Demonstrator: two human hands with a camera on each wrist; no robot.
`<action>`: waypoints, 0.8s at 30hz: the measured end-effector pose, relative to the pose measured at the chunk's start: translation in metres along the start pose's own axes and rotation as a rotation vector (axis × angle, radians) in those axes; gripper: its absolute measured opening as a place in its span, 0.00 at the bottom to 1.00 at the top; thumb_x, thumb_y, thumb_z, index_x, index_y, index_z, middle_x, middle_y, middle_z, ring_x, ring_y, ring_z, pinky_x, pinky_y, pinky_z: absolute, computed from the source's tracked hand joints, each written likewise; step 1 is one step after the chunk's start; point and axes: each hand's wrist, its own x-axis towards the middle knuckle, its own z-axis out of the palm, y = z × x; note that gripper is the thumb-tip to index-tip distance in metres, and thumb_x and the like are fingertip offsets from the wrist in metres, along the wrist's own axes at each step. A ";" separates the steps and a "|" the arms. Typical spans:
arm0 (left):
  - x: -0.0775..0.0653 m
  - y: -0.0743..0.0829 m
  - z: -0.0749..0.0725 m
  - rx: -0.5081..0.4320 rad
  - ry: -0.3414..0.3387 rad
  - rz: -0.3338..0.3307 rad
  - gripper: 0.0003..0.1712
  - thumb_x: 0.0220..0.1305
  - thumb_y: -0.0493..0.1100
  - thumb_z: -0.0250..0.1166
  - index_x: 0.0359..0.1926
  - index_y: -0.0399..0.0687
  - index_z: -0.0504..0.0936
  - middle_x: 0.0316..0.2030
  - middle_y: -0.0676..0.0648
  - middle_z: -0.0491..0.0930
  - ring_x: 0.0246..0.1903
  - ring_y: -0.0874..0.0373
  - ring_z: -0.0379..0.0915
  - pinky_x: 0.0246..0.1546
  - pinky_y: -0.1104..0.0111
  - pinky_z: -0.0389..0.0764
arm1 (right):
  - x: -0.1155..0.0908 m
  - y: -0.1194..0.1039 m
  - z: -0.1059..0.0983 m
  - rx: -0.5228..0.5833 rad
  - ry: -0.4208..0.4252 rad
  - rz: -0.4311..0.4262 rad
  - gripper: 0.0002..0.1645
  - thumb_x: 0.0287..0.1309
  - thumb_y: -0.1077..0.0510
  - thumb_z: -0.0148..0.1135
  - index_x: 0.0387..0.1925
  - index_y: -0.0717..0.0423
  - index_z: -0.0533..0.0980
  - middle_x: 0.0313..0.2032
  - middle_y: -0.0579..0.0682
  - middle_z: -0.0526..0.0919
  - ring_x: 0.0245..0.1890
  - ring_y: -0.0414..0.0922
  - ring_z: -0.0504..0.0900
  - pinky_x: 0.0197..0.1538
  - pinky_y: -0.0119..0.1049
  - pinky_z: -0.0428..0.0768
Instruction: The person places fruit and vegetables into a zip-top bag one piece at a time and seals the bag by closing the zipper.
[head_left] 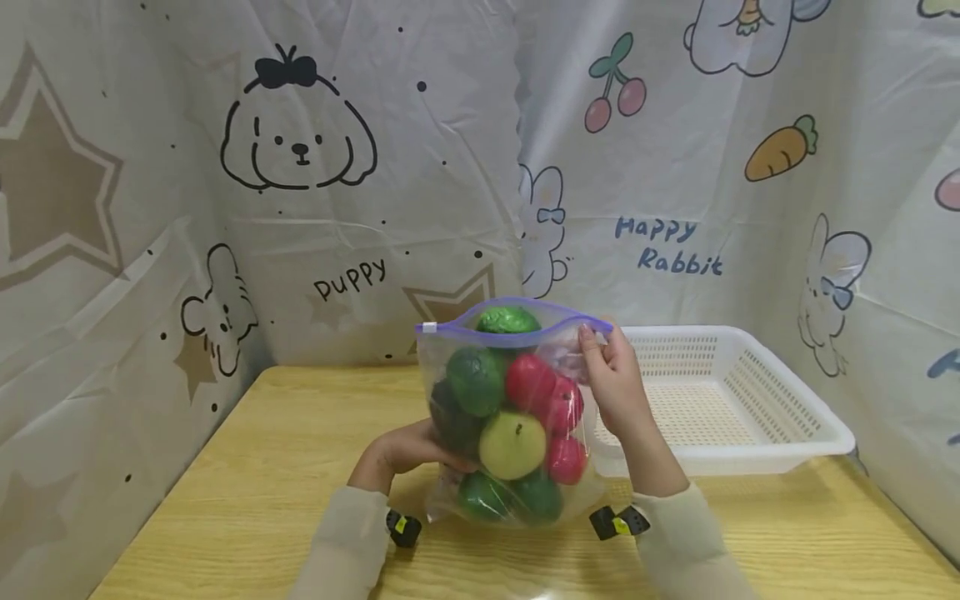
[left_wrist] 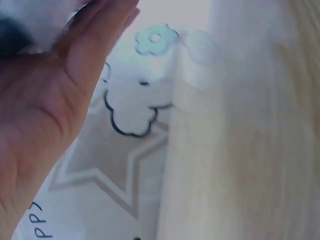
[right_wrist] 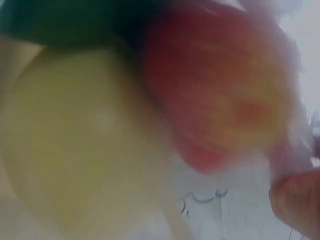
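Observation:
A clear zip bag (head_left: 592, 487) with a purple top edge and a white slider (head_left: 429, 327) bulges with toy-like fruit and vegetables. Inside are a yellow round fruit (head_left: 513, 446), several red fruits (head_left: 531, 382), dark green ones (head_left: 476, 382) and a bumpy green piece (head_left: 509, 320) near the mouth, which gapes slightly. My right hand (head_left: 617, 379) pinches the bag's upper right corner. Low on the left side, my left hand (head_left: 408, 450) holds the bag; its fingertips are hidden. The right wrist view is blurred, showing a yellow fruit (right_wrist: 85, 140) and a red fruit (right_wrist: 210, 90) close up.
A white plastic basket (head_left: 813, 417) with slotted walls stands on the wooden table (head_left: 225, 500), right of the bag. Printed cloth (head_left: 450, 167) with cartoon drawings hangs behind the table and along both sides. Dark wrist cameras (head_left: 403, 528) sit at both cuffs.

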 end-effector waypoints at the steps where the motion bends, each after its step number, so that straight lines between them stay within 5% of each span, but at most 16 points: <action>1: 0.000 0.003 0.001 -0.010 -0.008 0.018 0.39 0.50 0.42 0.70 0.61 0.36 0.64 0.52 0.43 0.73 0.49 0.54 0.70 0.49 0.63 0.76 | -0.001 -0.002 0.003 0.005 0.076 -0.008 0.14 0.68 0.51 0.45 0.44 0.58 0.66 0.24 0.38 0.82 0.25 0.38 0.84 0.28 0.28 0.85; 5: 0.004 0.011 0.005 -0.056 -0.073 0.120 0.38 0.52 0.42 0.69 0.62 0.39 0.62 0.52 0.49 0.72 0.51 0.58 0.69 0.50 0.68 0.76 | -0.004 -0.008 0.012 -0.041 0.337 -0.061 0.16 0.67 0.49 0.45 0.45 0.56 0.69 0.20 0.39 0.76 0.19 0.35 0.77 0.22 0.24 0.79; 8: 0.008 0.010 0.006 -0.073 -0.102 0.190 0.26 0.54 0.41 0.67 0.51 0.36 0.70 0.37 0.51 0.78 0.35 0.61 0.76 0.36 0.71 0.80 | -0.007 -0.009 0.017 -0.106 0.464 -0.091 0.17 0.67 0.48 0.45 0.46 0.55 0.70 0.16 0.40 0.68 0.14 0.34 0.68 0.16 0.23 0.71; 12: 0.012 0.005 0.006 -0.079 -0.017 0.229 0.19 0.55 0.37 0.66 0.47 0.35 0.72 0.32 0.52 0.79 0.29 0.60 0.76 0.30 0.72 0.81 | -0.010 -0.007 0.025 -0.113 0.558 -0.090 0.17 0.68 0.48 0.44 0.45 0.55 0.70 0.16 0.42 0.69 0.13 0.35 0.68 0.15 0.23 0.70; 15: 0.012 0.003 0.005 -0.114 0.048 0.229 0.28 0.55 0.38 0.66 0.57 0.41 0.68 0.46 0.52 0.77 0.44 0.59 0.75 0.43 0.70 0.81 | -0.012 -0.004 0.031 -0.074 0.610 -0.080 0.16 0.68 0.48 0.43 0.43 0.55 0.69 0.21 0.44 0.72 0.16 0.35 0.70 0.18 0.24 0.73; 16: 0.011 0.002 0.004 -0.124 0.049 0.226 0.26 0.55 0.41 0.67 0.54 0.40 0.70 0.43 0.52 0.78 0.41 0.59 0.77 0.40 0.71 0.82 | -0.013 -0.003 0.032 -0.067 0.631 -0.085 0.16 0.68 0.48 0.43 0.42 0.55 0.69 0.20 0.45 0.70 0.16 0.35 0.68 0.18 0.23 0.71; 21: 0.005 0.006 0.005 -0.104 -0.139 0.205 0.36 0.46 0.52 0.71 0.53 0.40 0.70 0.42 0.53 0.77 0.35 0.64 0.75 0.35 0.74 0.79 | -0.014 0.004 0.036 -0.120 0.771 -0.177 0.17 0.68 0.48 0.43 0.41 0.58 0.69 0.22 0.45 0.67 0.21 0.37 0.67 0.24 0.27 0.68; 24: 0.006 0.014 0.010 -0.019 -0.226 0.201 0.41 0.44 0.44 0.74 0.59 0.41 0.67 0.50 0.49 0.76 0.48 0.57 0.73 0.51 0.68 0.76 | -0.015 0.008 0.035 -0.162 0.835 -0.224 0.20 0.68 0.50 0.43 0.41 0.65 0.68 0.25 0.44 0.68 0.26 0.40 0.69 0.31 0.30 0.68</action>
